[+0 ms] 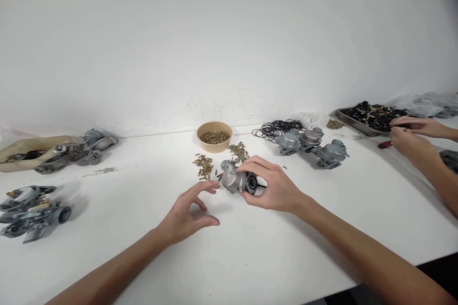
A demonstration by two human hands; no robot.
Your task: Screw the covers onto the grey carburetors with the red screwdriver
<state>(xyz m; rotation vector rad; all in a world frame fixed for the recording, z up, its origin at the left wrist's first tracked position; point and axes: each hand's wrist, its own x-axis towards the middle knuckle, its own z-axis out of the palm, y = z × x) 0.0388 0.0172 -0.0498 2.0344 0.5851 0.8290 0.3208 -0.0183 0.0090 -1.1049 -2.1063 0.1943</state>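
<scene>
A grey metal carburetor (233, 179) is tilted in the grip of my right hand (274, 183), whose thumb and fingers close around its right end near a dark round opening. My left hand (189, 212) is just left of the carburetor, fingers spread and curved, with nothing in it. Behind the carburetor lie two loose piles of small brass parts, a left pile (203, 166) and a right pile (239, 151). A tan paper bowl (214, 147) filled with similar brass pieces stands beyond them.
Several carburetors (331, 152) stand at the right beside black rubber rings (277, 128). Metal bodies (36, 219) and a cream bag (21, 150) are at the left. Far right, a co-worker's hands (411, 136) work by a metal tray (361, 126) near a red handle (385, 144).
</scene>
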